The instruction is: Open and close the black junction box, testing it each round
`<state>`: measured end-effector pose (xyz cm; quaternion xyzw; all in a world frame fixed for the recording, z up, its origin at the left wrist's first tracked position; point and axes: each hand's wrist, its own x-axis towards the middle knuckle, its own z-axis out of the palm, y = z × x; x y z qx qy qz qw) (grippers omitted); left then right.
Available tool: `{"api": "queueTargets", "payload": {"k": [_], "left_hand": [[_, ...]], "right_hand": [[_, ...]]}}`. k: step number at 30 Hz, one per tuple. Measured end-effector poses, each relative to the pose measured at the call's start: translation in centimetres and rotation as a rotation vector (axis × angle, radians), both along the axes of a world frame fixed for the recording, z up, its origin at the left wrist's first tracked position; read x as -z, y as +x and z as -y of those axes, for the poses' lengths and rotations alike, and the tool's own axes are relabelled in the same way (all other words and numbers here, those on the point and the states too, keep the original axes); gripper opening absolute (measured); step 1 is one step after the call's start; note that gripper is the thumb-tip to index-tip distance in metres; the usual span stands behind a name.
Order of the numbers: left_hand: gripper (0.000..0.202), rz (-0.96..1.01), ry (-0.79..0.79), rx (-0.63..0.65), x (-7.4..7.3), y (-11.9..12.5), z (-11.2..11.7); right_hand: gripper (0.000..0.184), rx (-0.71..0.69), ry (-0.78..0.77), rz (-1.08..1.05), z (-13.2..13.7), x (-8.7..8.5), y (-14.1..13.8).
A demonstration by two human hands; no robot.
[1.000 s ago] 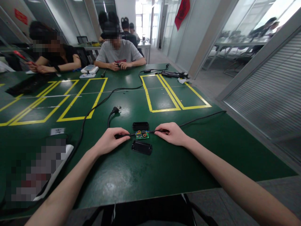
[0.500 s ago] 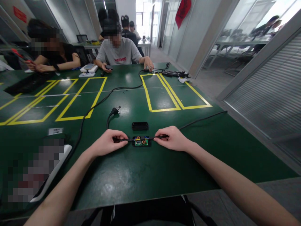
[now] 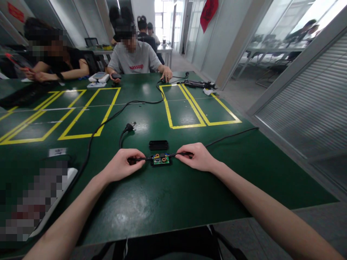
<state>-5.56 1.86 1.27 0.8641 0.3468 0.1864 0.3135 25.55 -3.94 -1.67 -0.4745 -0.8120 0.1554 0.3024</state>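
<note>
A small black case with its green circuit board (image 3: 162, 159) exposed lies on the table in front of me. Copper-wound rings and blue and yellow wires show on the board. To its left, my left hand (image 3: 127, 164) pinches the black plug cable (image 3: 148, 159) close to the case. That cable bends back behind the hand to a plug (image 3: 130, 127). On the other side my right hand (image 3: 193, 156) is closed on a second black cable (image 3: 173, 155), which runs off to the right. Just beyond the board rests the case's black cover (image 3: 158, 145), hollow side up.
A long black cord (image 3: 90, 144) crosses the green table (image 3: 176, 198) to a white-edged, pixelated device (image 3: 71, 173) at left. Yellow tape rectangles (image 3: 187, 126) mark the surface. Two people sit across, one in a grey shirt (image 3: 138, 57). A black tool-like object (image 3: 197, 84) lies farther back.
The view has shifted slightly, so most things appear a little farther left. Both hands keep their hold on the cables, and the circuit board stays between them.
</note>
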Motion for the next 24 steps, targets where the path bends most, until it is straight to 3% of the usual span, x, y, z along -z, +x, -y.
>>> {"api": "queueTargets", "payload": {"k": [9,18,24], "left_hand": [[0.018,0.005,0.184,0.073,0.4,-0.1,-0.2],[0.018,0.044,0.164,0.098,0.6,0.6,0.4],[0.021,0.026,0.188,0.132,0.9,1.1,0.5]], "right_hand": [[0.008,-0.108,0.006,-0.048,-0.1,-0.1,0.0],[0.014,-0.207,0.039,-0.049,-0.2,0.1,0.0],[0.025,-0.21,0.182,0.161,0.0,-0.3,-0.1]]}}
